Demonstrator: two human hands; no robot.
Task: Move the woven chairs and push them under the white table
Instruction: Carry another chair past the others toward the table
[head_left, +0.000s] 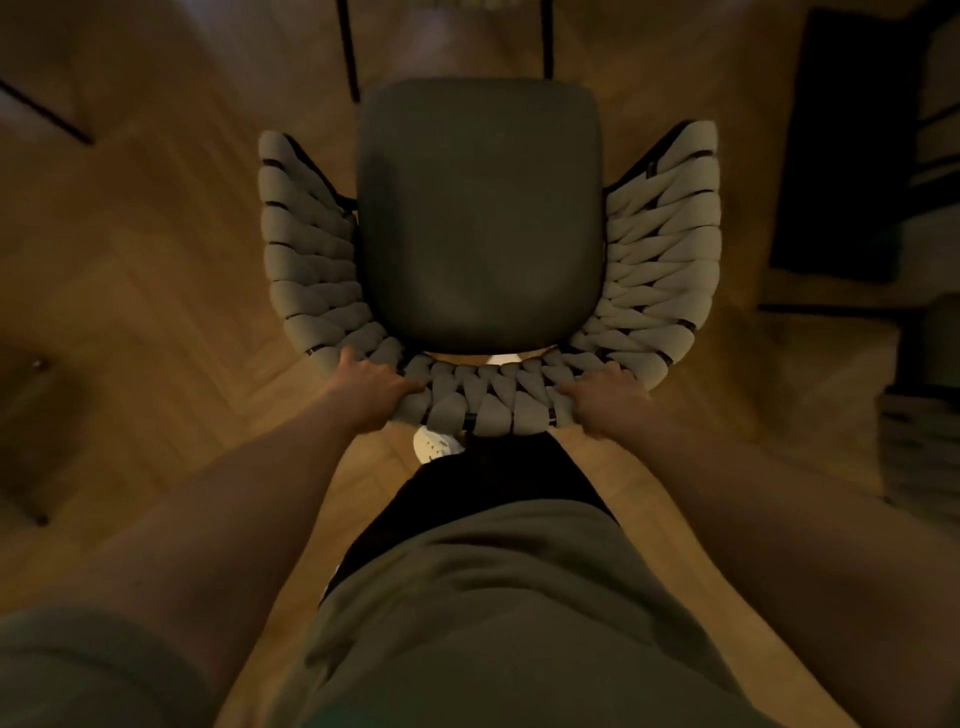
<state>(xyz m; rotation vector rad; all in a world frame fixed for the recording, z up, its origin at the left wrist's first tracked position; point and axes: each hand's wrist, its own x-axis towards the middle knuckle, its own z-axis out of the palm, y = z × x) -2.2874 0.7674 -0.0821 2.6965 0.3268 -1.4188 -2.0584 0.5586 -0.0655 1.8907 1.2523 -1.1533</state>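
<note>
Hands on the backrest of a grey woven-strap chair with a dark padded seat.
Head view: left hand and right hand each hold a clenched grip on the woven top rail; the chair stands on the herringbone wooden floor, thin black legs just beyond its seat.

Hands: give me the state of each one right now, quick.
Left hand: closed on the woven chair backrest rim.
Right hand: closed on the same rim, other side.
</note>
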